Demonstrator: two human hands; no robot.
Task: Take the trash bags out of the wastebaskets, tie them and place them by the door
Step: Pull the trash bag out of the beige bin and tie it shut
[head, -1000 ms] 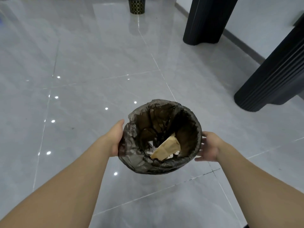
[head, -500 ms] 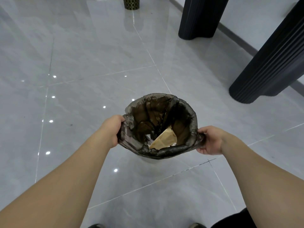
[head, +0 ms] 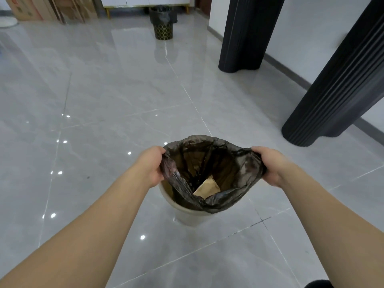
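- head view, and both bare forearms reach forward and down, stretched out long from the bottom corners toward the middle of the floor (head: 104,90).
- left hand (head: 150,166) sits at the left edge of the trash bag (head: 234,175), fingers curled round a bunched fold of the dark plastic, knuckles up.
- right hand (head: 270,165) mirrors it on the right edge, fingers and thumb clamped on the gathered rim there, wrist bent slightly inward.
- between the two hands the bag mouth is pulled wide open, stretched side to side, near lip sagging low.
- the bag hangs down into the pale wastebasket (head: 187,213), whose cream rim shows at the near left, bare of plastic there; the bag's rim is lifted above it.
- down inside the bag, a tan piece of paper (head: 207,188) lies against the near wall; what else is in there, can't tell.
- the wastebasket stands on glossy grey tiles, light spots glinting to the left.
- now the surroundings: a second wastebasket (head: 163,28), dark with a gold pattern and its own liner, stands well apart at the far end of the floor.
- two black ribbed columns on the right, one far (head: 245,38), one nearer (head: 336,90), both well clear of the hands.
- cardboard boxes (head: 27,9) in the far left corner, a white cabinet (head: 145,1) on gold legs behind the far basket.
- nothing lies between the hands and the bag.
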